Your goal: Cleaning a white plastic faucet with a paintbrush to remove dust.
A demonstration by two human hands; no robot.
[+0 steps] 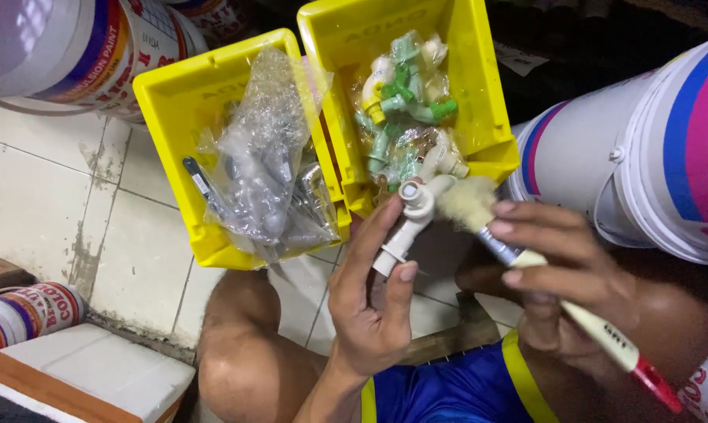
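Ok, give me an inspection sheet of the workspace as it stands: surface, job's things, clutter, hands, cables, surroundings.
Surface: pale tiled floor, stained along the grout.
Job's things: white plastic tap in left hand; paintbrush in right hand, bristles against the tap's top.
Clutter: left yellow bin holds bagged metal parts; right yellow bin holds bagged green and white taps.
Hands: left fingers pinch the tap; right fingers wrap the brush.
Cables: nothing seen.
Surroundings: paint buckets at right, top left and lower left.

White plastic tap (407,223): held tilted, threaded end down, over the yellow bins. Paintbrush (526,270): cream handle, red tip, tan bristles touching the tap's head.
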